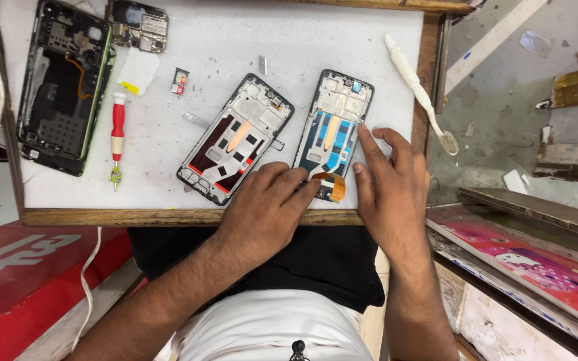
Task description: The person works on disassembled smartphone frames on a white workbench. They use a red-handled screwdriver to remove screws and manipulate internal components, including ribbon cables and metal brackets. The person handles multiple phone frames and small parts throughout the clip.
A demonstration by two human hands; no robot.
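Two opened phone screen frames lie side by side on the white work mat (235,40). My left hand (265,204) rests at the near end of the right frame (334,127), its fingertips touching the orange flex cable (331,186) that curls out of it. My right hand (389,184) lies flat beside that frame, index finger along its right edge and thumb next to the cable. The left frame (234,137) with red patches sits just left of my left hand, untouched.
A phone back housing (65,83) lies at the mat's far left, a circuit board (138,25) behind it. A red-handled screwdriver (117,137), a small card tray (180,80) and a white brush (417,87) also lie there. A wooden rim (135,216) borders the mat.
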